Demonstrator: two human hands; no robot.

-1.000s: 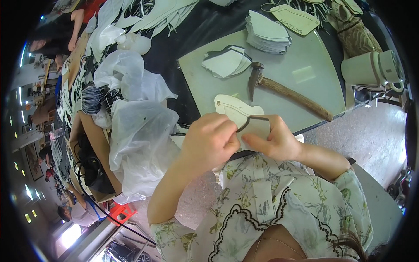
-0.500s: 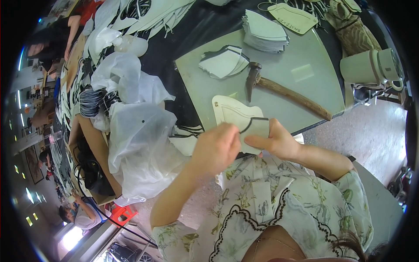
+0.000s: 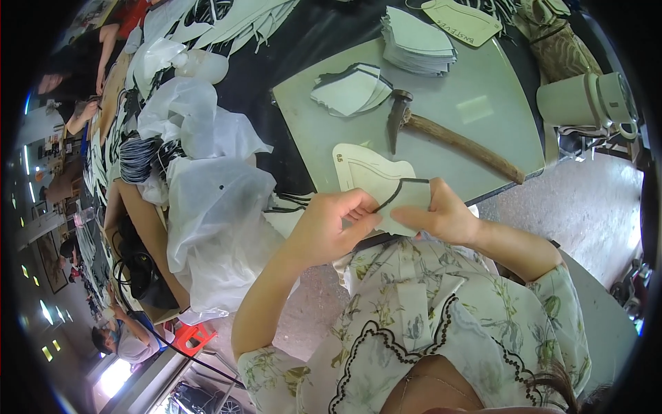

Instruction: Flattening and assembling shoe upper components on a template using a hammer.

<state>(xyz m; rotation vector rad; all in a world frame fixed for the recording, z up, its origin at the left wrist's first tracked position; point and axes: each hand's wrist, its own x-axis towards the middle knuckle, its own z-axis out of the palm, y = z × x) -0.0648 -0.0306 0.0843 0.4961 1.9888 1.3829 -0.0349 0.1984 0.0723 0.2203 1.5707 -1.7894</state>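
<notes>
My left hand (image 3: 334, 226) and my right hand (image 3: 441, 215) hold between them a small pale cut piece (image 3: 403, 203) with a thin black strip (image 3: 398, 190) running along its upper edge. The left fingertips pinch the strip's lower end at the piece's left side; the right thumb and fingers grip the piece's right side. Just beyond it a cream cardboard pattern (image 3: 362, 169) lies on the grey work board (image 3: 476, 103). A hammer with a worn wooden handle (image 3: 455, 141) rests on the board beyond the pattern.
A fanned pile of white cut pieces (image 3: 352, 90) and a taller stack (image 3: 417, 41) sit on the board. White plastic bags (image 3: 210, 193) heap at the left. A pale mug (image 3: 586, 96) stands at the right. Other people sit along the left edge.
My left hand has slid down and left along the black strip, away from the right hand. The cardboard pattern, partly covered before, now shows more fully.
</notes>
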